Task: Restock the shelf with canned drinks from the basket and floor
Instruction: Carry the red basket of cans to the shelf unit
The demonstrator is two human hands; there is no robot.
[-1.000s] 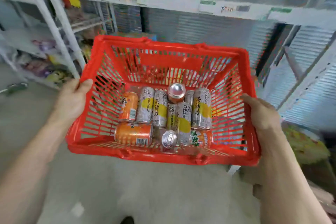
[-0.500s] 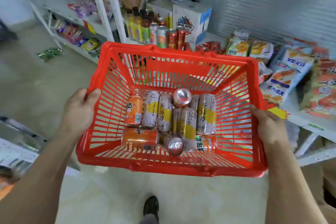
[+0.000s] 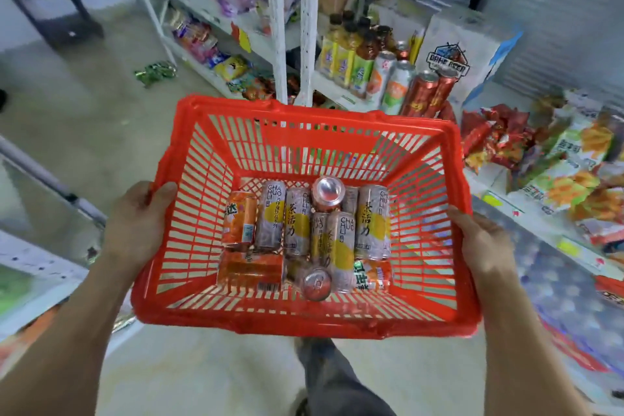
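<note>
I carry a red plastic basket point(image 3: 199, 159) in front of me at waist height. My left hand point(image 3: 135, 223) grips its left rim and my right hand point(image 3: 486, 246) grips its right rim. Several cans lie in the bottom: silver-and-yellow tea cans point(image 3: 371, 223), orange soda cans point(image 3: 239, 218) and one pink-topped can point(image 3: 327, 189) standing upright. Beyond the basket's far rim is a low white shelf point(image 3: 344, 98) with bottles point(image 3: 341, 47) and upright cans point(image 3: 398, 84).
A white beer carton point(image 3: 462, 51) stands behind the shelf cans. Snack bags point(image 3: 557, 162) cover the shelf to the right. White shelf posts point(image 3: 293, 20) rise at centre, with more snack shelves at left. A green packet point(image 3: 155, 73) lies on the floor. My leg point(image 3: 337, 378) shows below the basket.
My view has dropped and turned from the upper shelf down to the low shelf, which is now closer. Both hands keep their hold on the basket; the cans have barely shifted.
</note>
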